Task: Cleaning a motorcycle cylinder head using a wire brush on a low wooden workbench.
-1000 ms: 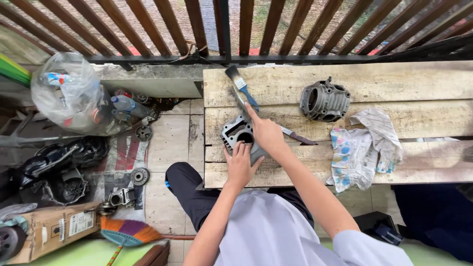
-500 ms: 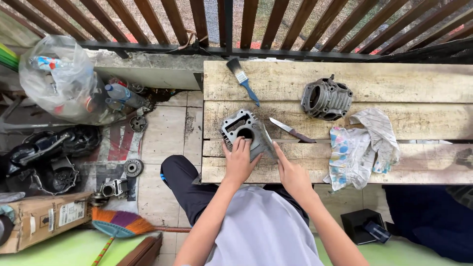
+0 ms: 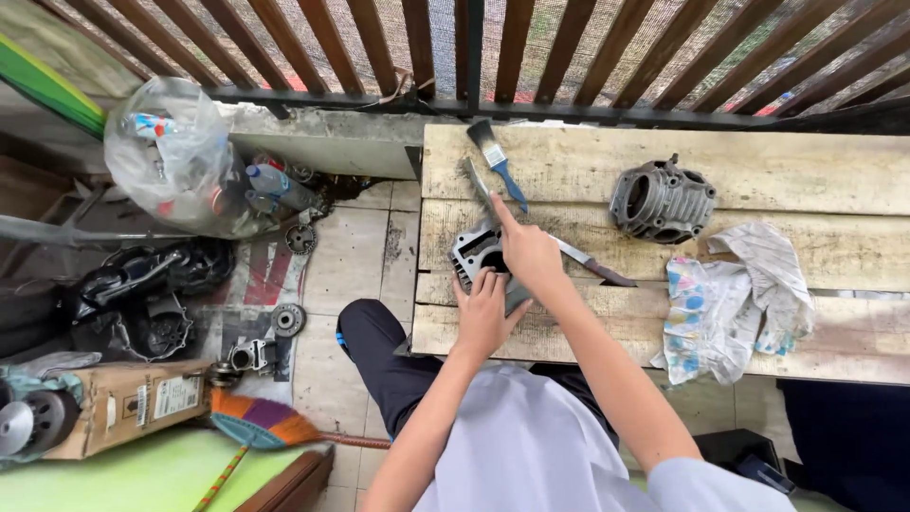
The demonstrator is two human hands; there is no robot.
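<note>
Step in hand looks like cleaning or scraping the small grey engine part (image 3: 474, 254). It lies flat on the wooden table (image 3: 758, 180), under both hands.

Left hand (image 3: 485, 311): flat on the part's near edge, fingers spread and open, pinning it down rather than gripping it. Forearm comes up straight from the body.

Right hand (image 3: 527, 251): just beyond the left hand, over the part's far right corner. Index finger extended and pointing away. A thin grey strip (image 3: 474, 182) runs out beyond the fingertip (tool or gasket, can't tell). Whether the other fingers are curled on it or just resting I can't tell, since the palm side is hidden. Arm crosses diagonally from the lower right, elbow bent.

Near the right hand:
- paintbrush with blue handle (image 3: 497, 159), just past the fingertip, not touched
- knife-like blade (image 3: 595, 265), right beside the hand on its right
- ribbed engine cylinder (image 3: 662, 199), further right, well apart
- crumpled rag (image 3: 735, 301), further right again, towards the near edge

My read: the next move needs the left hand to keep firm downward pressure so the part doesn't skid across the plank gaps, while the right hand works along the face.
</note>
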